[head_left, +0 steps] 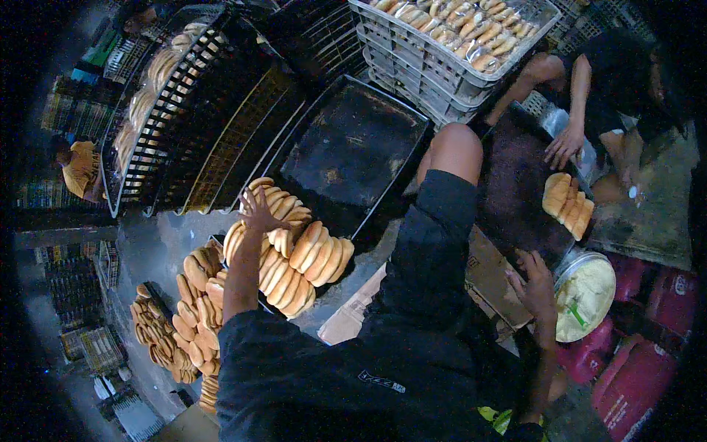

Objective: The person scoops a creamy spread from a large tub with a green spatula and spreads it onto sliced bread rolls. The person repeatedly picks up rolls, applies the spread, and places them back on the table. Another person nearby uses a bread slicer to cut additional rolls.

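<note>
We see the left hand [258, 211] stretched out with its fingers spread, resting on the top of a heap of split bread buns [291, 250] and gripping none of them. These buns stand on edge in tight rows at the near end of a dark baking tray [353, 147], whose far part is bare, stained metal. The right hand [535, 283] is open too, fingers loosely fanned, hovering just beside a round tub [585, 295] filled with pale yellow spread; a green strip lies on the spread. We cannot tell whether the fingertips touch the tub's rim.

Below the tub sit several pink-red plastic packages [637, 368], soft and bulging, one with a small round white label. A flat piece of brown cardboard [490, 276] lies between the knee and the tub.

Left of the tray, more buns [195, 309] are stacked in rows on lower trays. Beyond, a dark wire rack [158, 96] holds further bread. At the top, a grey plastic crate [449, 62] is full of buns wrapped in clear bags, stacked on other crates. To the right, another person's hand [563, 145] reaches down above a small row of buns [567, 202] on a dark surface.
</note>
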Tool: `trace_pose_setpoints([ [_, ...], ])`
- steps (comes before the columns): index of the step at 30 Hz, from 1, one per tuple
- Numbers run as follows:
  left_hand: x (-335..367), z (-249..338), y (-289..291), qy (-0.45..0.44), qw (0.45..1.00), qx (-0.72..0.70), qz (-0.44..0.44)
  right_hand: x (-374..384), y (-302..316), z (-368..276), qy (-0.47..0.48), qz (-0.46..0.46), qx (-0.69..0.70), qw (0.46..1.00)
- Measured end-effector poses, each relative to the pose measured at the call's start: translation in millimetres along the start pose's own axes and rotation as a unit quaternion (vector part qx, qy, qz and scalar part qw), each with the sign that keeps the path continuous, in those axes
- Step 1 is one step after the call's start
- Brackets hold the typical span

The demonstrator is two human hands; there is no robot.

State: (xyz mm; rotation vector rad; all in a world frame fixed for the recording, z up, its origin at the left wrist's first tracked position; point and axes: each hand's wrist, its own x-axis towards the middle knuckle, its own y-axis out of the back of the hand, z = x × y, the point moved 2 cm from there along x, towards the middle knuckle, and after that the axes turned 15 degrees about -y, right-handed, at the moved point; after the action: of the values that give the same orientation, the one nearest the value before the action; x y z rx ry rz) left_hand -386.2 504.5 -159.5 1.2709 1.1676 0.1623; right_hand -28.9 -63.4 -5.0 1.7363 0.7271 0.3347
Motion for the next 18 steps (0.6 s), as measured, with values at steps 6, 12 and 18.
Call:
trace_pose_setpoints([
  [6,58,-51,-32,-0.042,0.998,-0.039,-0.006,-13,0,1,-0.057,-0.04,-0.003,0.998],
  [12,33,-18,-28,-0.088,0.983,-0.127,0.103,-30,-8,7,-0.063,-0.027,0.044,0.997],
  [18,-20,-4,2,-0.043,0.973,-0.084,0.21,-16,-7,2,-0.068,-0.068,0.109,0.989],
])
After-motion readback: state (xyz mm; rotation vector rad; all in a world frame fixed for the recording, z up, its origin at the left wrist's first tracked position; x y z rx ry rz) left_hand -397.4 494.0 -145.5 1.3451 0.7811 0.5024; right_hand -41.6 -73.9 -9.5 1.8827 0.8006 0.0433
